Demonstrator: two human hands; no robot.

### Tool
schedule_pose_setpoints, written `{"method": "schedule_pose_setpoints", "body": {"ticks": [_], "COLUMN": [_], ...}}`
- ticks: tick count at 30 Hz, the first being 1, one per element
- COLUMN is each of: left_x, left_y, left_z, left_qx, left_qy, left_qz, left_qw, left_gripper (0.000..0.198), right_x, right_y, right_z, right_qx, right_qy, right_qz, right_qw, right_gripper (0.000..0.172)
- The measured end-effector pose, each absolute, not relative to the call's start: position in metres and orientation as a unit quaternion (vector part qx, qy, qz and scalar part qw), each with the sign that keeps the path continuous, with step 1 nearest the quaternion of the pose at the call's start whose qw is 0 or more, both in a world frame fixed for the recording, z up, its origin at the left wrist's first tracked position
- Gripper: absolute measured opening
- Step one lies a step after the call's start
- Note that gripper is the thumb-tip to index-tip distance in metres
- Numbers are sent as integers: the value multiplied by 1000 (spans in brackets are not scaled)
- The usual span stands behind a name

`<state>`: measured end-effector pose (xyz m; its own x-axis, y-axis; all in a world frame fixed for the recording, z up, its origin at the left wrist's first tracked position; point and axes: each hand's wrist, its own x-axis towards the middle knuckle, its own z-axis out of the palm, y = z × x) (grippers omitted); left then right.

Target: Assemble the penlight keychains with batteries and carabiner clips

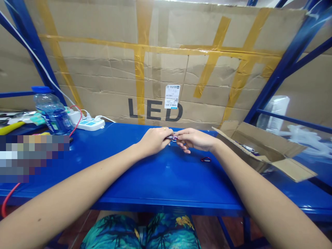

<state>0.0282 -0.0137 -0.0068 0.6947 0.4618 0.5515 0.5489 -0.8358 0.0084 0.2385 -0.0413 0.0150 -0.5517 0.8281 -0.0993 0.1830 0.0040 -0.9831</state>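
Over the middle of the blue table (166, 173), my left hand (155, 140) is closed round a small shiny metal piece (173, 138) with purplish and silver parts. My right hand (193, 139) meets it from the other side, thumb and index finger pinched at the piece's right end, the other fingers loosely curled below. The fingers partly hide the piece, and its exact shape is too small to tell. A red carabiner (205, 159) lies on the table, a little below and right of my right hand.
An open cardboard box (278, 152) with metal items stands at the right. At the left are a blue-capped bottle (53, 110), a white power strip (90, 123) and a red cable (10, 199). A large cardboard sheet (111, 76) marked LED rises behind the table, between blue posts.
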Motion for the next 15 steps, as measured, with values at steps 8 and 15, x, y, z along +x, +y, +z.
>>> {"method": "schedule_pose_setpoints", "body": {"ticks": [8, 15], "left_x": [30, 31], "left_y": [-17, -15], "left_z": [-7, -14], "left_qx": [-920, -916], "left_qy": [-282, -286], "left_qz": [-256, -270], "left_qw": [98, 84], "left_gripper": [13, 15], "right_x": [231, 218], "right_y": [-43, -42], "right_z": [14, 11], "right_qx": [-403, -499], "right_qy": [-680, -782], "right_qz": [521, 243], "right_qw": [322, 284], "right_gripper": [14, 21]}}
